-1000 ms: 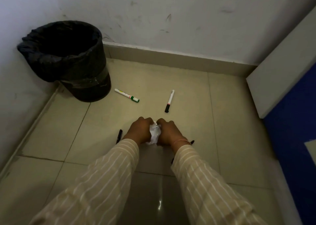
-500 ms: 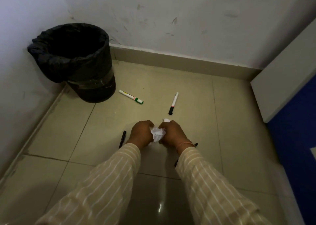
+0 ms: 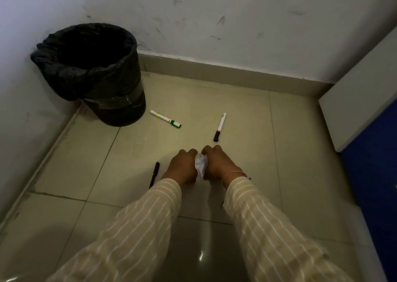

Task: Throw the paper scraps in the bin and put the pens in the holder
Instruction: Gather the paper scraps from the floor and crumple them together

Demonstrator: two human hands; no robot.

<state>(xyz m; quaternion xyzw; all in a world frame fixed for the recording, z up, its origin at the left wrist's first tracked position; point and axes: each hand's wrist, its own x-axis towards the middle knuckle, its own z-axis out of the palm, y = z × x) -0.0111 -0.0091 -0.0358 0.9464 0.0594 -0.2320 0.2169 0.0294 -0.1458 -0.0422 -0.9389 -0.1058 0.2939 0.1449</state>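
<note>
1. The left hand (image 3: 182, 167) and right hand (image 3: 218, 163) are curled closed, pressing one crumpled paper scrap (image 3: 200, 163) between them, low over the floor (image 3: 236, 114).
2. Three pens lie clearly visible: a black pen (image 3: 154, 174) beside the left hand, a black-capped marker (image 3: 219, 127) ahead, and a green-capped marker (image 3: 165, 118) near the bin.
3. One black-lined bin (image 3: 94, 73) stands in the corner.

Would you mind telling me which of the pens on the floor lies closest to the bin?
The white marker with the green cap, lying just right of the bin; the others lie nearer the hands.
</note>
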